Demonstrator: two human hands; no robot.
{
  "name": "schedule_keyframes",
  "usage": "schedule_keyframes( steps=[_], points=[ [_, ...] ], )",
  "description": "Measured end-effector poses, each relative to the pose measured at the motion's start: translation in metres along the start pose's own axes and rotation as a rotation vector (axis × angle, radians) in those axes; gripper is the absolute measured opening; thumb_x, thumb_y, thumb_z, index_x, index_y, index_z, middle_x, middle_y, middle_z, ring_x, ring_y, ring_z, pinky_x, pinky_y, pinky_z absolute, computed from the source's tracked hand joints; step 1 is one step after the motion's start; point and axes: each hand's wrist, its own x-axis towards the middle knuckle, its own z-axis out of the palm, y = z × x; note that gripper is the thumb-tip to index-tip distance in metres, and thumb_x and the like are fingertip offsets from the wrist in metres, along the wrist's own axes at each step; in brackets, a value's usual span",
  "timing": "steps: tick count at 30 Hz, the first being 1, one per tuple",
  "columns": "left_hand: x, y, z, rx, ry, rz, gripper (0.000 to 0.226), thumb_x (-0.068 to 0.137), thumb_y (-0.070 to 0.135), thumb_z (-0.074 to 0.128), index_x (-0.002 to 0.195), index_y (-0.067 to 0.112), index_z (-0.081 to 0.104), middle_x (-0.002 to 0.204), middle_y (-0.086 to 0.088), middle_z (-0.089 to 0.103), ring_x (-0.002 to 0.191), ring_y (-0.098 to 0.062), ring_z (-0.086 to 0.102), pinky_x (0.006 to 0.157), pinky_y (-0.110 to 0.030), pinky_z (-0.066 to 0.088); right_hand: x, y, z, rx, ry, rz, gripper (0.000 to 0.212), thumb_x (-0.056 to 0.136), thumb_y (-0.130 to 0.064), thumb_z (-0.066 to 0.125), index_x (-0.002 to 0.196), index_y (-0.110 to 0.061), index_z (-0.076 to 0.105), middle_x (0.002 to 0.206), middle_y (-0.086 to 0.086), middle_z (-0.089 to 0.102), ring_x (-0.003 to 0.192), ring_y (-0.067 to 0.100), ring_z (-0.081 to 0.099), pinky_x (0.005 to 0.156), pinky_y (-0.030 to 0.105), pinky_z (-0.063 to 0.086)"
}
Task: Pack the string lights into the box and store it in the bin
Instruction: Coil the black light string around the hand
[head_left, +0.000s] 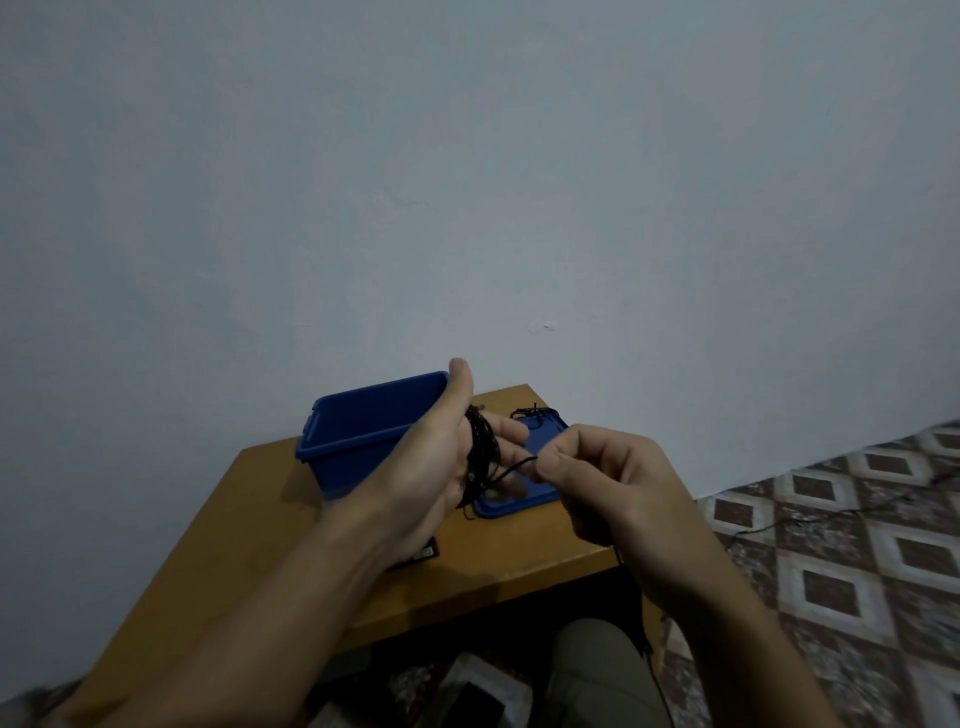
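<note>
Item: string lights (480, 447), thin black wire. Coiled round the straight fingers of the left hand (441, 467), above the wooden table (260, 519). Loose tail pinched between thumb and forefinger of the right hand (608, 483). Probably light, limp and tangle-prone; best lifted by the whole coil. Blue bin (363, 421) open, lid (540, 499) beside it.

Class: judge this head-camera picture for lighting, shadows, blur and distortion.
Head view: dim, bluish light, no glare; the blue plastic bin casts a soft shadow on the tan wooden table; the diamond-patterned floor tiles smear toward the right edge; wide-angle stretch lengthens the forearms; the black string lights on the left hand read as one dark mass.
</note>
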Motion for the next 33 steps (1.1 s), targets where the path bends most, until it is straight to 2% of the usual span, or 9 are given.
schedule_keyframes(
  steps=[6,9,11,14,16,20,26,30,33],
  points=[
    [-0.005,-0.001,0.001,0.139,-0.138,-0.026,0.091,0.089,0.080,0.010,0.081,0.005,0.062,0.057,-0.010,0.052,0.050,-0.020,0.045,0.060,-0.037,0.043,-0.002,-0.004,0.004,0.056,-0.033,-0.130,0.022,0.098,-0.002,0.052,0.089,0.016,0.059,0.054,-0.001,0.064,0.037,-0.002,0.047,0.044,0.007,0.035],
    [-0.010,0.003,0.003,0.151,-0.178,-0.047,0.086,0.089,0.080,0.013,0.070,0.009,0.059,0.050,-0.004,0.037,0.044,-0.017,0.030,0.053,-0.032,0.037,-0.001,-0.001,0.006,0.014,0.009,-0.187,0.020,0.098,-0.001,0.054,0.089,0.014,0.063,0.065,0.012,0.065,0.044,-0.002,0.054,0.048,0.007,0.041],
    [-0.013,0.004,0.003,0.187,-0.208,-0.068,0.084,0.087,0.082,0.014,0.062,0.012,0.055,0.047,-0.001,0.031,0.042,-0.015,0.025,0.048,-0.028,0.034,0.000,0.003,0.006,-0.011,0.036,-0.199,0.017,0.098,-0.003,0.055,0.090,0.009,0.065,0.067,0.015,0.067,0.048,0.001,0.059,0.052,0.010,0.045],
    [-0.015,0.005,0.000,0.205,-0.275,-0.094,0.080,0.084,0.085,0.015,0.053,0.015,0.040,0.043,0.000,0.027,0.041,-0.016,0.021,0.048,-0.031,0.027,0.002,0.009,0.008,-0.078,0.076,-0.205,0.013,0.096,-0.012,0.061,0.090,-0.005,0.071,0.075,0.011,0.073,0.069,0.020,0.070,0.068,0.033,0.057],
    [-0.015,0.005,-0.004,0.182,-0.333,-0.105,0.079,0.084,0.085,0.016,0.052,0.015,0.033,0.041,0.000,0.024,0.039,-0.016,0.019,0.046,-0.031,0.024,0.003,0.012,0.010,-0.106,0.113,-0.208,0.011,0.094,-0.015,0.064,0.088,-0.010,0.071,0.078,0.008,0.072,0.072,0.022,0.068,0.068,0.033,0.056],
    [-0.014,0.003,-0.010,0.124,-0.440,-0.133,0.080,0.085,0.086,0.018,0.051,0.014,0.026,0.037,-0.001,0.024,0.034,-0.015,0.018,0.044,-0.032,0.024,0.005,0.017,0.010,-0.140,0.122,-0.199,0.014,0.096,-0.021,0.064,0.088,-0.011,0.071,0.079,0.019,0.067,0.074,0.040,0.061,0.069,0.053,0.051],
    [-0.011,0.000,-0.011,-0.107,-0.672,-0.092,0.081,0.089,0.081,0.018,0.051,0.012,0.037,0.036,-0.002,0.038,0.031,-0.014,0.032,0.047,-0.032,0.035,0.005,0.018,0.009,-0.163,0.053,-0.083,0.023,0.100,-0.026,0.058,0.086,-0.011,0.070,0.061,-0.002,0.056,0.051,0.004,0.045,0.052,0.019,0.037],
    [-0.011,0.000,-0.008,-0.230,-0.687,-0.026,0.071,0.098,0.063,0.025,0.067,0.006,0.055,0.048,-0.005,0.050,0.043,-0.018,0.044,0.057,-0.034,0.043,0.005,0.018,0.008,-0.107,0.062,0.003,0.023,0.103,-0.021,0.052,0.087,-0.009,0.064,0.053,-0.005,0.055,0.045,0.006,0.044,0.046,0.016,0.036],
    [-0.012,0.001,-0.006,-0.286,-0.652,0.011,0.059,0.101,0.049,0.031,0.075,0.005,0.060,0.053,-0.006,0.053,0.047,-0.019,0.047,0.061,-0.035,0.047,0.004,0.017,0.007,-0.154,0.060,0.014,0.021,0.103,-0.022,0.053,0.089,-0.011,0.062,0.058,-0.001,0.060,0.053,0.013,0.051,0.049,0.027,0.041]
  ],
)
